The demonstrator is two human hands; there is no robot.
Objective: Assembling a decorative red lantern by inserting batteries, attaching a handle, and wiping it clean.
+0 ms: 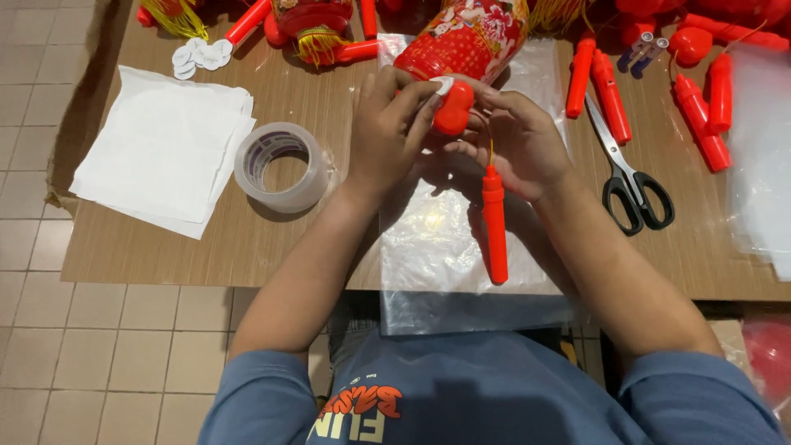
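Observation:
My left hand (pixel 387 132) and my right hand (pixel 519 140) meet over the board, both gripping a small red plastic piece (pixel 455 109) with a white round sticker (pixel 442 85) under my left fingertips. From the piece a thin yellow cord runs down to a red stick handle (pixel 494 235) that dangles below my right hand. A red patterned lantern (pixel 465 37) lies just beyond the hands. A clear plastic bag (pixel 461 255) lies flat under them.
A roll of clear tape (pixel 282 167) and a stack of white sheets (pixel 161 148) sit left. Black-handled scissors (pixel 630 185) lie right, among several red stick handles (pixel 610 95). White stickers (pixel 198 56) lie far left. The cardboard board (pixel 247 247) ends at tiled floor.

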